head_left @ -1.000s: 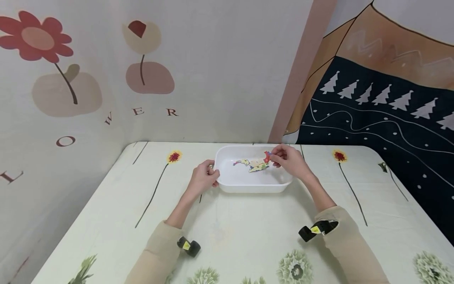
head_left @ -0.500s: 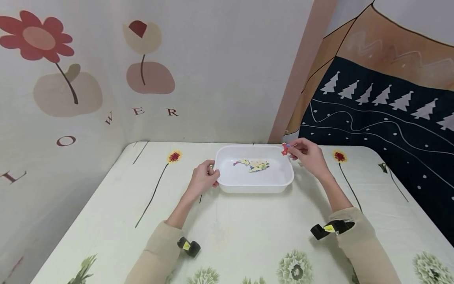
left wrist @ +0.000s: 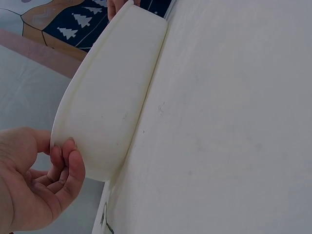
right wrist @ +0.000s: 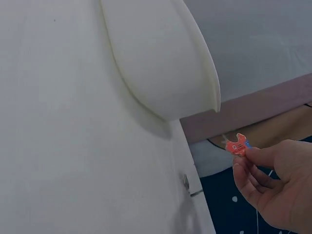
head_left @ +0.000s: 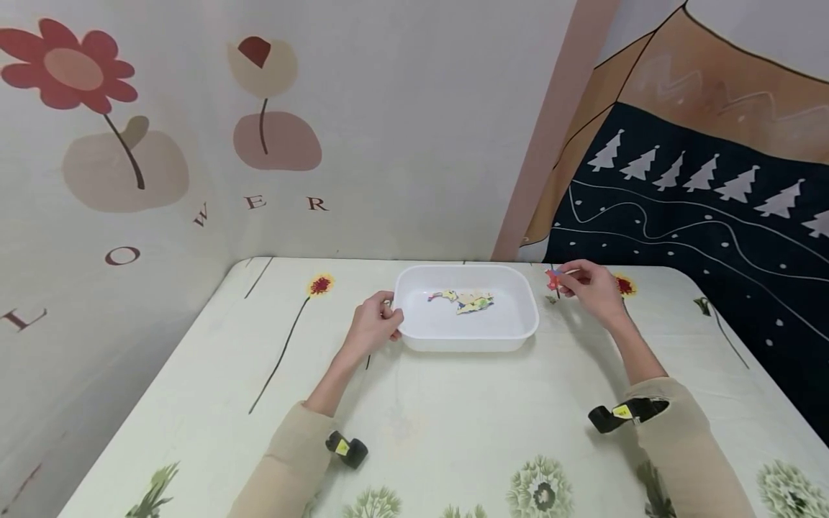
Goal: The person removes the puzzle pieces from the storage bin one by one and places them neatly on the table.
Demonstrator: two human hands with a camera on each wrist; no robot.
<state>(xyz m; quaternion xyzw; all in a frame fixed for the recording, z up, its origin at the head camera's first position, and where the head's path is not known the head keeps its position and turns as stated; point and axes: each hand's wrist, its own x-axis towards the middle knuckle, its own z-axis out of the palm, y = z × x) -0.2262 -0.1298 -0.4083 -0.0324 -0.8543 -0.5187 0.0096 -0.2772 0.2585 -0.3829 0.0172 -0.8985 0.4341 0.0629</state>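
A white plastic tray [head_left: 463, 344] stands near the far side of the table, with several yellowish, multicoloured puzzle pieces [head_left: 476, 304] lying in its middle. My left hand [head_left: 372, 321] grips the tray's left rim between thumb and curled fingers, as the left wrist view also shows. Right of the tray, above the table, my right hand [head_left: 592, 293] pinches a red puzzle piece [right wrist: 237, 146] with a blue edge between thumb and fingertips. A notch in that piece shows in the right wrist view.
A pale cloth with printed flowers covers the table [head_left: 453, 417]. Behind it hangs a light curtain [head_left: 414, 144], and a dark cloth with printed trees [head_left: 699, 208] hangs at the right. Each forearm carries a small black camera [head_left: 347, 450].
My right hand has carried the red puzzle piece from above the tray, over its right rim, to the right of it. My left hand and the tray have stayed in place.
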